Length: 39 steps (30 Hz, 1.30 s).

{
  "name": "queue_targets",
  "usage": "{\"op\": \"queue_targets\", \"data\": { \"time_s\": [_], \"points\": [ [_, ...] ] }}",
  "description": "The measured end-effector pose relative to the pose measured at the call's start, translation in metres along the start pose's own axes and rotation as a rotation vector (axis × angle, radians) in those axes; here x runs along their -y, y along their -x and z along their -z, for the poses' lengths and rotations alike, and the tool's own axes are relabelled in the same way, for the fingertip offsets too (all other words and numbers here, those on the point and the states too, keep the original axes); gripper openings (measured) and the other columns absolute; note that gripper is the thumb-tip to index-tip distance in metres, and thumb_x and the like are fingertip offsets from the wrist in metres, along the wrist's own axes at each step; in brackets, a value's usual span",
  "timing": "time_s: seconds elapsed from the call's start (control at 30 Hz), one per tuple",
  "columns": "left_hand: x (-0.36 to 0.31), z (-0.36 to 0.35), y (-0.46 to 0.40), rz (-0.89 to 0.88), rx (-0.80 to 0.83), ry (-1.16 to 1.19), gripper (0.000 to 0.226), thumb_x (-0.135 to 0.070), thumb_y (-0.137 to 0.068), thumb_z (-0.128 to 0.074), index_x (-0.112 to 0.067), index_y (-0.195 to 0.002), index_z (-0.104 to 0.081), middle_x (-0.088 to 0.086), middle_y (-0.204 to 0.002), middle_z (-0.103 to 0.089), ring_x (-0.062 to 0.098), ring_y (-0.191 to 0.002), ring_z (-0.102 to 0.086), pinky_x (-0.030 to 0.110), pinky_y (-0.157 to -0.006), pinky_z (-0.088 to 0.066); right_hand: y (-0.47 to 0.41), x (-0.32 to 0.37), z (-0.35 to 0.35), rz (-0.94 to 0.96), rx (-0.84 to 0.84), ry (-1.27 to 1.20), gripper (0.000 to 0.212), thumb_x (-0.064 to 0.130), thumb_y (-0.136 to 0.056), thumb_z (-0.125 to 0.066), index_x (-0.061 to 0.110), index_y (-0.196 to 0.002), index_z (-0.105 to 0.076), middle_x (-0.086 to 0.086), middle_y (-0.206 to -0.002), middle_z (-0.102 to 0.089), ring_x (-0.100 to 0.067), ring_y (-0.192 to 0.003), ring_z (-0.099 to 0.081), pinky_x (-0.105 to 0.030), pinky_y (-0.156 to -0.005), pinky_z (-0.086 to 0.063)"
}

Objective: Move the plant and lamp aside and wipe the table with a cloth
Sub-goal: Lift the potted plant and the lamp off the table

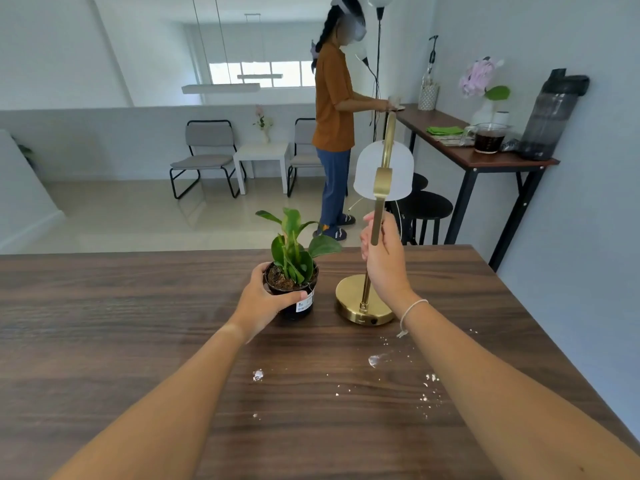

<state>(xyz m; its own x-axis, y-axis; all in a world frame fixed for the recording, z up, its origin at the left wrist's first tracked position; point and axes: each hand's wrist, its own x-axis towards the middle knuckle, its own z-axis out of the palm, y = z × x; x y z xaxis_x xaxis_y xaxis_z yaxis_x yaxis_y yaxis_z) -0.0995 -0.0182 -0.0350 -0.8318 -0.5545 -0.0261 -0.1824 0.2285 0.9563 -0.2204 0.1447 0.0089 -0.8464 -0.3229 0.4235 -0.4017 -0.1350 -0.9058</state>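
Both hands are busy on the dark wooden table (138, 306): the left hand (266, 303) is wrapped around the black pot of the plant (294, 268), thumb across its white label, and the right hand (382, 258) is closed around the brass stem of the lamp (377, 209), a thin bracelet (410, 311) at its wrist. Plant and lamp stand near each other at the middle of the table; whether the pot or the round brass lamp base (356, 303) is lifted off the wood cannot be told. Part of the stem is hidden behind the right hand, and the frosted shade (367, 171) blocks part of the room behind it. White crumbs and smears (375, 360) are scattered on the wood between the forearms, too small to identify. No cloth lies on this table; something green and folded (445, 130) rests on a narrow side table (485, 157) along the right wall, beside a glass jug (488, 137) and a vase of flowers (483, 95). Another person (334, 109) stands at that side table. Further back are two chairs (204, 157) and a small white table (261, 157).
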Motion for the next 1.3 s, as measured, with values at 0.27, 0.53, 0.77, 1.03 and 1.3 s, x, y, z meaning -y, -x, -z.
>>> {"op": "queue_targets", "data": {
  "time_s": [0.27,0.53,0.77,1.03,1.3],
  "points": [
    [-0.03,-0.035,-0.027,-0.066,0.051,0.037,0.083,-0.021,-0.063,-0.083,-0.021,-0.131,-0.036,-0.005,-0.116,-0.053,0.018,-0.113,-0.052,0.032,-0.097,-0.044,-0.03,0.016,0.045,-0.027,-0.001,-0.111,0.027,0.009,-0.1,-0.03,0.02,-0.097,-0.054,0.006,-0.068,-0.041,-0.001,-0.052,-0.039,-0.013,-0.052,-0.034],
    [-0.054,-0.113,-0.065,-0.084,0.14,0.075,0.084,-0.017,-0.062,-0.083,-0.018,-0.132,-0.036,-0.003,-0.117,-0.055,0.018,-0.114,-0.054,0.033,-0.097,-0.044,-0.076,0.004,0.123,0.042,-0.019,-0.083,0.028,0.016,-0.101,-0.032,0.024,-0.092,-0.058,0.0,-0.062,-0.036,-0.007,-0.052,-0.033,-0.019,-0.052,-0.031],
    [-0.068,-0.173,-0.084,-0.108,0.177,0.037,0.071,-0.019,-0.062,-0.083,-0.027,-0.116,-0.037,-0.01,-0.108,-0.055,0.016,-0.112,-0.053,0.033,-0.099,-0.044,-0.094,-0.022,0.166,0.013,-0.047,-0.135,0.03,0.016,-0.1,-0.031,0.022,-0.091,-0.059,0.0,-0.059,-0.037,-0.006,-0.051,-0.034,-0.016,-0.051,-0.033],
    [-0.067,-0.203,-0.092,-0.083,0.169,0.018,0.071,-0.016,-0.063,-0.083,-0.027,-0.116,-0.037,-0.013,-0.105,-0.054,0.012,-0.109,-0.053,0.024,-0.092,-0.039,-0.104,-0.047,0.187,-0.027,-0.086,-0.245,0.03,0.011,-0.098,-0.032,0.018,-0.086,-0.059,-0.002,-0.058,-0.035,-0.007,-0.049,-0.032,-0.016,-0.049,-0.031],
    [-0.056,-0.208,-0.098,-0.02,0.164,0.04,0.076,-0.022,-0.059,-0.085,-0.03,-0.117,-0.037,-0.002,-0.121,-0.055,0.019,-0.118,-0.053,0.044,-0.105,-0.043,-0.108,-0.063,0.2,-0.003,-0.065,-0.266,0.025,0.024,-0.097,-0.036,0.019,-0.092,-0.06,0.008,-0.055,-0.04,-0.008,-0.053,-0.034,-0.018,-0.051,-0.031]
  ]
}}
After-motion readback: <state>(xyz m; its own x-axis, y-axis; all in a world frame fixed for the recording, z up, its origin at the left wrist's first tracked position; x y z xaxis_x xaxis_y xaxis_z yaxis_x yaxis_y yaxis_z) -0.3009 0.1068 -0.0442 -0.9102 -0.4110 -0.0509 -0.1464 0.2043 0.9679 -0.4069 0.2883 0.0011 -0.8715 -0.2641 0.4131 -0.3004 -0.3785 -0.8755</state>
